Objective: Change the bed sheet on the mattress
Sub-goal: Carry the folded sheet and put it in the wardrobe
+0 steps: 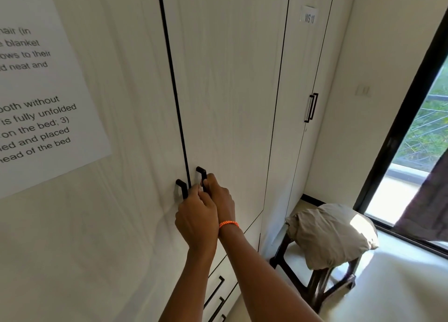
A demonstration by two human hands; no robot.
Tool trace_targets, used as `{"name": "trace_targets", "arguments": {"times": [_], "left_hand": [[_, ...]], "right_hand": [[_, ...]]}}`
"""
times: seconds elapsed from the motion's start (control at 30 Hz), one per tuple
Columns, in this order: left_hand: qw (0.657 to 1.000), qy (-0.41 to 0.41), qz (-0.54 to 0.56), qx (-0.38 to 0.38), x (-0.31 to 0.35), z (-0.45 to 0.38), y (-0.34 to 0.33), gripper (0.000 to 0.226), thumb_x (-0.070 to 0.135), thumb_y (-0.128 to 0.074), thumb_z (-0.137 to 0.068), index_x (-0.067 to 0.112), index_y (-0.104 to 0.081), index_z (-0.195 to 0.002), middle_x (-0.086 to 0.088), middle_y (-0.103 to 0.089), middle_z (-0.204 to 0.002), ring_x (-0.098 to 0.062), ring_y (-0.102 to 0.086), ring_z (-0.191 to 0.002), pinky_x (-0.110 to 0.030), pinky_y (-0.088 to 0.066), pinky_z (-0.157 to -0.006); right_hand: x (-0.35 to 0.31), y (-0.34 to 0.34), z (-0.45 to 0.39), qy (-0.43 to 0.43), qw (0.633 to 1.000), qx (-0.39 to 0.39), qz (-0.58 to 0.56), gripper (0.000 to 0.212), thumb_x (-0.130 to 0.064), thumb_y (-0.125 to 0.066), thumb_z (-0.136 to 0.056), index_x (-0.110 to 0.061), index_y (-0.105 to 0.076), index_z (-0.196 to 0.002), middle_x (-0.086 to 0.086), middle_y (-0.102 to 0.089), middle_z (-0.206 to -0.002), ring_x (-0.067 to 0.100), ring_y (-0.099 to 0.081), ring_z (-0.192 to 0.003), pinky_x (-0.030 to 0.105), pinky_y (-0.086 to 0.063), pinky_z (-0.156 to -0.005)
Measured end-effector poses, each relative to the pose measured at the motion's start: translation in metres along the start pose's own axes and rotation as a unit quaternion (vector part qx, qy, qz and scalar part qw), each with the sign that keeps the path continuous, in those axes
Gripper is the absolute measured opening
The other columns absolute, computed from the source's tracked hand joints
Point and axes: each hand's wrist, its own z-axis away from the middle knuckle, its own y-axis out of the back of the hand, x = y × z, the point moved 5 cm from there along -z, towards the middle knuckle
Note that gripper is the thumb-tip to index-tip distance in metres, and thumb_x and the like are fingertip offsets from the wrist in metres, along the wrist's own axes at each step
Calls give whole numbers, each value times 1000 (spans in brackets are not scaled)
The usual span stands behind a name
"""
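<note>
A tall white wardrobe (225,79) fills the view, its two doors shut with a thin dark gap between them. Two black handles sit either side of the gap. My left hand (196,218) grips the left door handle (181,188). My right hand (219,195), with an orange cord at the wrist, grips the right door handle (201,176). A crumpled beige sheet (332,234) lies bundled on a dark wooden stool (322,287) at the lower right. No bed or mattress is in view.
A printed instruction sheet (41,84) is taped to the left door. Further wardrobe doors with a black handle (311,107) and a "WS 10" label (309,18) stand to the right. Drawers (218,295) sit below. A dark-framed window (417,137) and curtain (426,200) are at the right.
</note>
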Motion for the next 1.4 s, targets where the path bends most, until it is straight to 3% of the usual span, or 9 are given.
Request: {"name": "trace_targets", "arguments": {"times": [0.17, 0.3, 0.47, 0.6, 0.8, 0.97, 1.07, 1.23, 1.4], "left_hand": [[999, 1, 36, -13, 6, 4, -9, 29, 24, -53, -109, 16, -72, -130, -8, -79, -103, -23, -74, -85, -25, -43, -66], [1000, -14, -2, -1, 8, 17, -21, 32, 28, -50, -109, 13, -66, -132, -11, -76, -106, -27, -73, -85, -31, -51, -63], [998, -61, -18, 27, 33, 54, -53, 21, 26, -55, -105, 12, -57, -120, -9, -60, -111, -24, -62, -89, -40, -55, -62], [989, -96, 23, -105, 60, 87, -122, 13, 23, -52, -105, 17, -64, -107, -1, -63, -103, -20, -64, -85, -30, -46, -58], [969, -97, 20, -227, 98, 132, -244, 17, 30, -49, -109, 22, -63, -104, 8, -63, -96, -8, -55, -75, -16, -33, -56], [943, -78, -4, -325, 129, 170, -349, 16, 30, -49, -106, 29, -60, -95, 11, -66, -93, -12, -63, -80, -28, -44, -61], [915, -83, -15, -394, 145, 192, -398, 18, 33, -49, -105, 30, -66, -99, 11, -70, -96, -11, -66, -85, -31, -54, -69], [852, -86, -13, -517, 155, 226, -483, 18, 35, -53, -106, 32, -70, -103, 13, -70, -94, -5, -61, -79, -23, -42, -62], [766, -15, 21, -642, 141, 238, -593, 25, 25, -50, -108, 36, -69, -98, 14, -74, -96, -8, -71, -83, -34, -60, -77]], "right_hand": [[9, 5, -2, 19, 995, 2, -97, 11, -40, -46, -105, -31, -50, -99, -4, -65, -75, 16, -62, -63, 46, -56, -65], [33, 22, 13, 28, 994, 34, -103, 16, -36, -56, -106, -31, -54, -121, -10, -65, -73, 4, -61, -59, 29, -58, -63], [87, 58, 35, -36, 981, 85, -171, 12, -34, -56, -107, -24, -62, -103, -3, -66, -70, 9, -60, -59, 33, -53, -60], [151, 91, 35, -70, 980, 100, -159, 13, -24, -59, -104, -22, -67, -94, -6, -71, -79, 13, -68, -72, 43, -59, -68], [272, 156, 28, -157, 962, 146, -169, 17, -21, -61, -103, -20, -71, -89, -6, -72, -76, 10, -70, -71, 23, -56, -65], [372, 202, 34, -230, 941, 155, -192, 21, -19, -59, -104, -18, -72, -88, 1, -72, -71, 15, -68, -62, 25, -53, -57], [423, 224, 38, -272, 932, 154, -183, 24, -25, -57, -106, -22, -73, -89, 5, -72, -68, 21, -69, -60, 34, -58, -57], [519, 251, 37, -351, 908, 181, -137, 26, -20, -57, -102, -25, -69, -79, 0, -68, -68, 20, -65, -64, 47, -58, -65], [608, 258, 18, -408, 880, 218, -108, 33, -35, -46, -105, -28, -67, -81, -6, -67, -73, 13, -65, -74, 46, -55, -74]]}}
